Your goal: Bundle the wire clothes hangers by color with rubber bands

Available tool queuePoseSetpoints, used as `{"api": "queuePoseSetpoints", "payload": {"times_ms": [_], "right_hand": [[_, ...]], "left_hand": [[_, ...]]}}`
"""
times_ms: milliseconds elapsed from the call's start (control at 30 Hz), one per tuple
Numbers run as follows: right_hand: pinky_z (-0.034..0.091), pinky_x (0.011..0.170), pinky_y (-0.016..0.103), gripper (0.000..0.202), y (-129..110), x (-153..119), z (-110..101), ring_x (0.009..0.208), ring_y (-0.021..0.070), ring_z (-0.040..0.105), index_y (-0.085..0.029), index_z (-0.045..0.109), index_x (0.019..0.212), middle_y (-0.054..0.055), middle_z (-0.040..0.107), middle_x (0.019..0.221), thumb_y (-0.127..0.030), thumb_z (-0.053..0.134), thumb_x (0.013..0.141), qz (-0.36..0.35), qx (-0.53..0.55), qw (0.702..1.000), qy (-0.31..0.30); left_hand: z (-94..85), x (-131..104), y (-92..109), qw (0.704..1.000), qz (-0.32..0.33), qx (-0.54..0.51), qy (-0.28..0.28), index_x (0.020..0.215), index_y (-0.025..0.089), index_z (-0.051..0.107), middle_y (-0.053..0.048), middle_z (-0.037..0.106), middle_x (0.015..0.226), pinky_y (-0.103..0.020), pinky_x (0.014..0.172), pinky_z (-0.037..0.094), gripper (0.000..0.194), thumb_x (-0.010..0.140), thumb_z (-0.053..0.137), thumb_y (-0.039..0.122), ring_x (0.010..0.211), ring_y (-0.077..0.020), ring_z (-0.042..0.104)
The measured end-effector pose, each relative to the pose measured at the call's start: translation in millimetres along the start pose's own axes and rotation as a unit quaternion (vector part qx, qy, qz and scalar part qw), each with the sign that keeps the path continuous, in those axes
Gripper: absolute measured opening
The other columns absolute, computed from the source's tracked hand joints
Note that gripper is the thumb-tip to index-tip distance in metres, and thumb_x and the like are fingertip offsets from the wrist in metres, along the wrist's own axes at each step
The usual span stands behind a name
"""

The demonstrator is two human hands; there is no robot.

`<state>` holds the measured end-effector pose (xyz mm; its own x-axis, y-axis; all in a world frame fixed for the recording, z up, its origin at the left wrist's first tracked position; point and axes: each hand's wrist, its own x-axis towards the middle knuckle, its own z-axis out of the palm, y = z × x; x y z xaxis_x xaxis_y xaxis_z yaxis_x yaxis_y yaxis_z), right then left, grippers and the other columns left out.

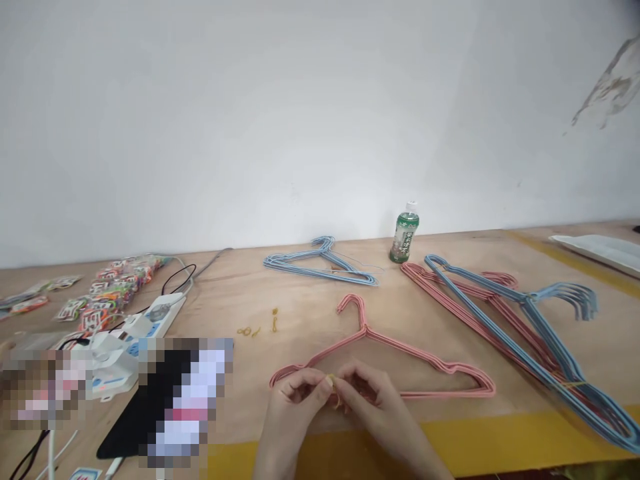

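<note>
Both hands meet over the bottom bar of a small stack of pink clothes hangers (415, 352), lying flat with the hooks pointing away from me. My left hand (305, 393) pinches a thin yellow rubber band (337, 393) between thumb and forefinger. From the other side, my right hand (365, 393) pinches the same band, its fingers curled near the bar. Whether the band goes round the bar is hidden by my fingers. Several loose yellow rubber bands (245, 331) lie on the table beyond my left hand.
Blue hangers (320, 267) lie near the wall. At the right, banded blue hangers (500, 290) overlap pink ones (460, 313). A bottle (405, 233) stands behind. Left are a power strip (163, 317), cables, a dark device (135, 413) and colourful packets (107, 293). A white tray (600, 250) sits far right.
</note>
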<state>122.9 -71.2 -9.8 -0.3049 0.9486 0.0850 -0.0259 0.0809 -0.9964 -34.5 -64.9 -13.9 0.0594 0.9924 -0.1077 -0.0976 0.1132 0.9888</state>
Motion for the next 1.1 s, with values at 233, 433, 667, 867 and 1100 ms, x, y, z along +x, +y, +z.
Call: {"api": "queuePoseSetpoints", "payload": {"times_ms": [233,433,667,867,1100], "right_hand": [[0.037,0.070,0.027,0.030,11,-6,-4,0.072,0.0130,0.043,-0.020,0.048,0.077,-0.001,0.043,0.074,-0.046,0.053,0.090,0.009,0.202,0.979,-0.033],[0.042,0.080,0.035,0.035,7,-6,-17,0.072,0.0193,0.046,-0.022,0.043,0.056,-0.002,0.031,0.054,-0.041,0.060,0.081,0.054,0.375,0.925,-0.013],[0.048,0.053,0.022,0.026,5,-23,-34,0.041,0.0014,0.022,-0.022,0.071,0.102,-0.003,0.056,0.070,-0.031,0.069,0.078,0.081,0.432,0.895,0.069],[0.034,0.028,0.014,0.040,15,-53,-53,0.044,0.0051,0.046,-0.029,0.069,0.114,0.010,0.069,0.106,-0.033,0.075,0.074,0.093,0.291,0.938,0.161],[0.059,0.056,0.027,0.040,35,-90,-106,0.070,0.0210,0.068,-0.025,0.075,0.098,0.007,0.074,0.098,-0.047,0.078,0.065,0.047,0.026,0.928,0.368]], "left_hand": [[6.2,-7,-1,0.980,-0.064,-0.178,-0.060,0.068,0.016,0.061,0.002,0.054,0.066,-0.020,0.063,0.040,0.030,0.072,0.075,0.041,0.065,-0.0079,0.048],[1.4,-11,-9,0.965,-0.127,-0.194,-0.122,0.070,0.016,0.052,0.008,0.033,0.051,-0.017,0.048,0.024,0.036,0.075,0.071,0.046,0.048,-0.0033,0.024],[34.0,-17,-15,0.918,-0.231,-0.269,-0.176,0.077,0.019,0.050,0.006,0.050,0.060,-0.018,0.040,0.016,0.038,0.071,0.071,0.051,0.041,-0.0019,0.026],[53.2,-16,-2,0.968,-0.140,-0.090,-0.186,0.087,0.021,0.054,-0.006,0.062,0.090,-0.023,0.053,0.043,0.034,0.077,0.061,0.053,0.074,-0.0155,0.058],[18.2,16,16,0.866,0.112,0.478,-0.096,0.137,0.022,0.043,-0.015,0.041,0.145,-0.051,0.109,0.025,0.084,0.059,0.074,0.031,0.137,-0.0386,0.029]]}}
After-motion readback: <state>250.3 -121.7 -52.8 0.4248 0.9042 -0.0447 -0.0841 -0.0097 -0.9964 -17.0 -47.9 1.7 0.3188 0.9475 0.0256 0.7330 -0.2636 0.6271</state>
